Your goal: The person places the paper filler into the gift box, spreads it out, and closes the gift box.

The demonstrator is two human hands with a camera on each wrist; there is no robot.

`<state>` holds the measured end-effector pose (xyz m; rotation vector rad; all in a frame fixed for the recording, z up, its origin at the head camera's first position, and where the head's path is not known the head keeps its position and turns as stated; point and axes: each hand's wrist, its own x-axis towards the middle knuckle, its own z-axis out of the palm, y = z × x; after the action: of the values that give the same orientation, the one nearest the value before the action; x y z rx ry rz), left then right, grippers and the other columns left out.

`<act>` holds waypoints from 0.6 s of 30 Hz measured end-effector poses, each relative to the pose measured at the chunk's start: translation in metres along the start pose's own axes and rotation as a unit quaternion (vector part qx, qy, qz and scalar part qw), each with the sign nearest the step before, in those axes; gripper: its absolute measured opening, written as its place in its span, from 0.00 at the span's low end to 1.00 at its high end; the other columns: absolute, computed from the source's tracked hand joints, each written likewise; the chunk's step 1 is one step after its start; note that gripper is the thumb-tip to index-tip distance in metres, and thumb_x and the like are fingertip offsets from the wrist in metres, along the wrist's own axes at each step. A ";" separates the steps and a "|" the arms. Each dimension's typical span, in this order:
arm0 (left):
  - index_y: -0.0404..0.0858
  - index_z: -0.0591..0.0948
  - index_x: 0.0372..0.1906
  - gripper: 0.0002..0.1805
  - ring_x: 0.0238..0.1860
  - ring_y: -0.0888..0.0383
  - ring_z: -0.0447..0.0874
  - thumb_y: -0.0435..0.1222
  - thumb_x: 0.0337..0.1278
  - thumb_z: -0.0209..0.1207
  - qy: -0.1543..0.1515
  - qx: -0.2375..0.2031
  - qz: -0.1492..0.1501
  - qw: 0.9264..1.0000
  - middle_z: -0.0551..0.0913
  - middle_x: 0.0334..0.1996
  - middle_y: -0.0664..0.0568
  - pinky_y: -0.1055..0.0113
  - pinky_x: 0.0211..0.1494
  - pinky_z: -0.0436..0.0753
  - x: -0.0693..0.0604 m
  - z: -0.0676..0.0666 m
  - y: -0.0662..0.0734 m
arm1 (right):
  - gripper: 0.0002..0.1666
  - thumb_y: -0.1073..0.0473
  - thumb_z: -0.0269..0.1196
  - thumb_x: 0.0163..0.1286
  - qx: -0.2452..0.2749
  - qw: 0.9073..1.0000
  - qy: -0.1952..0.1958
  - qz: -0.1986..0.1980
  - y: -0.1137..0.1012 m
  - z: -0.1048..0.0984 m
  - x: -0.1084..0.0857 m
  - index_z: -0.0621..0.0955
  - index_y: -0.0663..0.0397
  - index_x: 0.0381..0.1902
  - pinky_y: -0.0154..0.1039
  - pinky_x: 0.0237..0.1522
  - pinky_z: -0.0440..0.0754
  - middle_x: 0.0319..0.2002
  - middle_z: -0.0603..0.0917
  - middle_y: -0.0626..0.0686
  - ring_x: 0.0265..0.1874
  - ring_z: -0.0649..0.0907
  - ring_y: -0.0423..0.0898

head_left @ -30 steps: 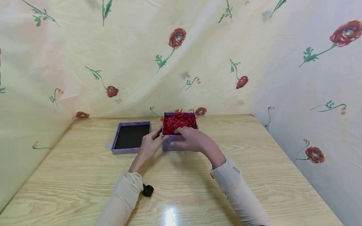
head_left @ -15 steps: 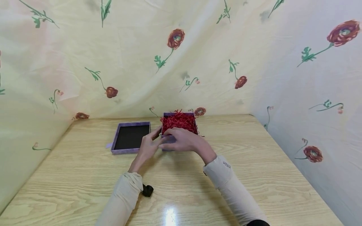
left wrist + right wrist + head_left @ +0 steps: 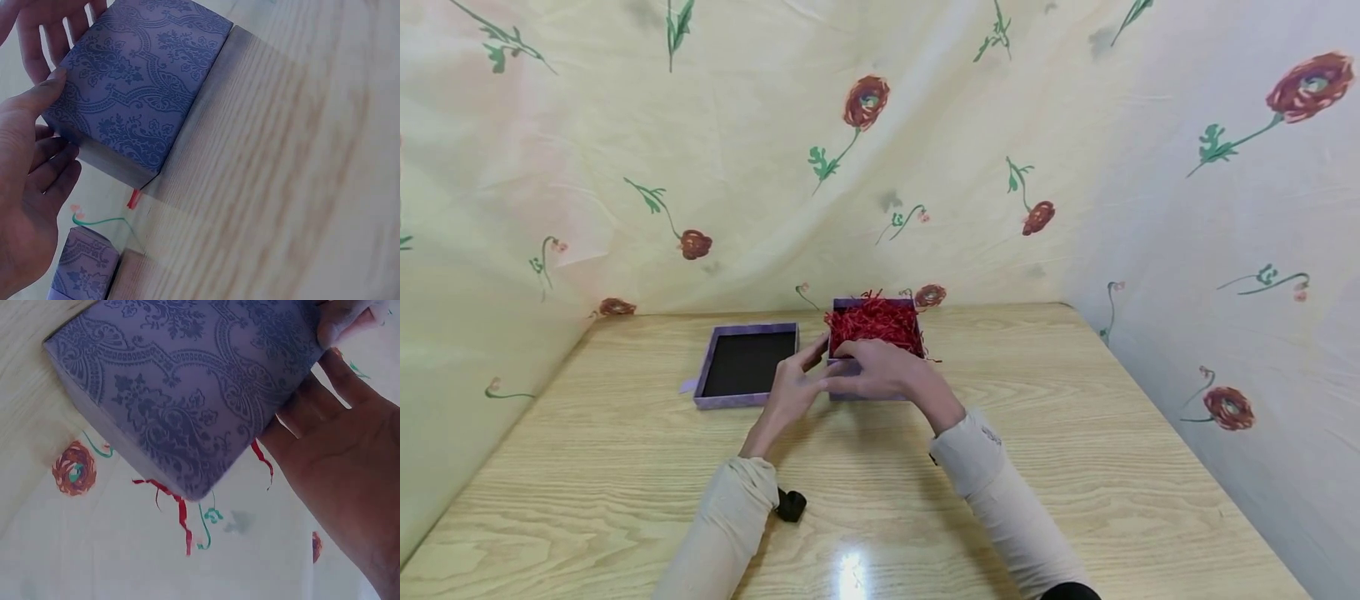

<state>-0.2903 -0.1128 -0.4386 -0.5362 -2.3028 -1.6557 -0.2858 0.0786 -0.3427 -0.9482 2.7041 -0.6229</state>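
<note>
A purple patterned box (image 3: 844, 303) stands open near the back of the table, heaped with red paper shreds (image 3: 880, 317). My left hand (image 3: 793, 387) grips its front left corner; in the left wrist view the thumb lies on the front of the box (image 3: 137, 81) and the fingers curl at the side. Fingers of my right hand (image 3: 883, 371) reach over the front rim onto the shreds, the thumb outside beside my left hand. In the right wrist view the right palm (image 3: 340, 450) shows, while its fingertips are hidden behind the box wall (image 3: 181, 387).
To the left of the box lies its purple lid (image 3: 748, 362) with a black inside facing up. A small black object (image 3: 790, 505) is by the left sleeve. Flowered cloth (image 3: 737, 150) hangs behind the table and at both sides.
My right hand has moved left along the front rim, close to my left hand. A few red shreds now stick out past the right rim. My left hand has stayed put.
</note>
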 end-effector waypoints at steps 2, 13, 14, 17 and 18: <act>0.36 0.73 0.74 0.32 0.64 0.38 0.78 0.33 0.68 0.67 0.000 0.003 0.006 1.000 0.76 0.68 0.40 0.47 0.65 0.78 0.000 0.001 -0.001 | 0.39 0.36 0.62 0.76 -0.010 1.000 0.025 0.002 -0.001 -0.002 -0.007 0.76 0.57 0.71 0.49 0.65 0.76 0.65 0.80 0.55 0.64 0.79 0.52; 0.39 0.71 0.77 0.36 0.68 0.40 0.75 0.43 0.68 0.68 -0.005 -0.014 -0.027 1.000 0.74 0.70 0.39 0.48 0.64 0.79 -0.001 0.002 0.002 | 0.24 0.52 0.62 0.80 -0.013 0.991 0.132 -0.007 0.021 -0.022 -0.045 0.80 0.65 0.63 0.54 0.60 0.79 0.57 0.84 0.61 0.58 0.82 0.57; 0.39 0.71 0.77 0.36 0.68 0.40 0.75 0.43 0.68 0.68 -0.006 -0.016 -0.030 0.999 0.73 0.70 0.39 0.48 0.64 0.79 -0.001 0.003 0.002 | 0.22 0.54 0.61 0.80 -0.019 0.991 0.133 -0.006 0.024 -0.022 -0.047 0.81 0.65 0.61 0.53 0.58 0.81 0.55 0.85 0.59 0.55 0.83 0.56; 0.38 0.69 0.77 0.37 0.69 0.40 0.74 0.41 0.68 0.68 -0.007 -0.023 -0.032 0.999 0.72 0.70 0.38 0.47 0.65 0.78 -0.001 0.003 0.002 | 0.18 0.57 0.59 0.81 -0.045 0.992 0.121 -0.003 0.029 -0.021 -0.049 0.82 0.65 0.58 0.51 0.51 0.83 0.48 0.86 0.57 0.47 0.85 0.53; 0.37 0.69 0.77 0.37 0.69 0.39 0.73 0.40 0.68 0.68 -0.007 -0.024 -0.031 0.999 0.72 0.71 0.38 0.46 0.66 0.77 -0.001 0.003 0.002 | 0.18 0.57 0.58 0.82 -0.056 0.992 0.114 -0.002 0.029 -0.020 -0.048 0.82 0.65 0.57 0.51 0.50 0.83 0.47 0.86 0.57 0.45 0.85 0.52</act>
<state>-0.2889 -0.1095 -0.4383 -0.4922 -2.3176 -1.7444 -0.2709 0.1363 -0.3358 -0.9609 2.9680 -0.6212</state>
